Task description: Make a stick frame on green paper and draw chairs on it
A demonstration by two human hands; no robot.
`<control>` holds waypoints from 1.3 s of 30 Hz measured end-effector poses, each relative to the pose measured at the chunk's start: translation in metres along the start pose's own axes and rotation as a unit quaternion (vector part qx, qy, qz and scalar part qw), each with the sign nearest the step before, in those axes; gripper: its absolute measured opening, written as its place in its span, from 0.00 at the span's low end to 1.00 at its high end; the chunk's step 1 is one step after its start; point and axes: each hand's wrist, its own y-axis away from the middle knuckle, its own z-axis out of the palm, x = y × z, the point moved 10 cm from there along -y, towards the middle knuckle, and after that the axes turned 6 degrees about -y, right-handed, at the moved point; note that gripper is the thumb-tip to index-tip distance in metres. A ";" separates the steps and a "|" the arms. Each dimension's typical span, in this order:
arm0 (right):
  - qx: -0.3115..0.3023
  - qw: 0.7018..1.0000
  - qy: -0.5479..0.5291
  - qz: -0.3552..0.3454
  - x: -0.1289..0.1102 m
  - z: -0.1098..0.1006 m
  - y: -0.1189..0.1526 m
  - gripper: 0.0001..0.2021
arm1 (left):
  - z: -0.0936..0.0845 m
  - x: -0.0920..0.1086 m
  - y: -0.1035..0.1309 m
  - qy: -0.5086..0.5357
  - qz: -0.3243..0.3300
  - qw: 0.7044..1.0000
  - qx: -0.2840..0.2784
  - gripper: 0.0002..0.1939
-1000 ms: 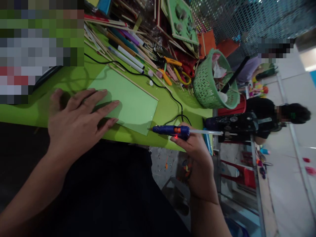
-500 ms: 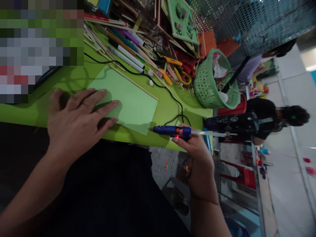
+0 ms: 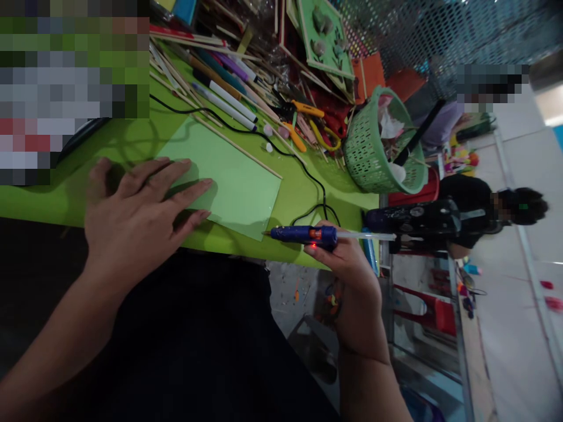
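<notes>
A light green sheet (image 3: 233,181) lies on the yellow-green table, with a thin wooden stick (image 3: 240,147) along its far edge. My left hand (image 3: 145,205) rests spread and flat over the sheet's left part and the table beside it. In my right hand (image 3: 347,252) is a blue glue gun (image 3: 299,234), its red light on and a clear glue stick (image 3: 369,235) coming out of its back. The gun's nozzle points left at the sheet's near right corner. Whether the tip touches the sheet I cannot tell.
A black cable (image 3: 264,136) runs across the table (image 3: 352,217) behind the sheet. Markers (image 3: 224,105), scissors and sticks are piled at the back. A green basket (image 3: 365,140) stands at the right. A person in black (image 3: 466,205) is farther right.
The glue gun and my right hand have shifted slightly to the left. My left hand and the sheet have not moved.
</notes>
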 end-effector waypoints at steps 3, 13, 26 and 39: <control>-0.009 1.000 -0.001 0.002 -0.001 0.002 0.000 0.17 | 0.001 -0.001 0.001 0.004 -0.001 1.000 0.000 0.24; 0.154 0.973 -0.155 0.077 0.047 -0.025 -0.001 0.17 | -0.003 0.003 -0.003 -0.012 -0.006 0.999 -0.035 0.25; 0.363 0.824 -0.412 0.137 0.126 -0.066 -0.020 0.17 | -0.024 -0.003 0.004 -0.087 -0.026 0.995 -0.049 0.29; 0.388 0.858 -0.303 0.146 0.151 -0.095 0.007 0.23 | -0.010 0.000 -0.084 -0.103 0.067 0.991 -0.060 0.28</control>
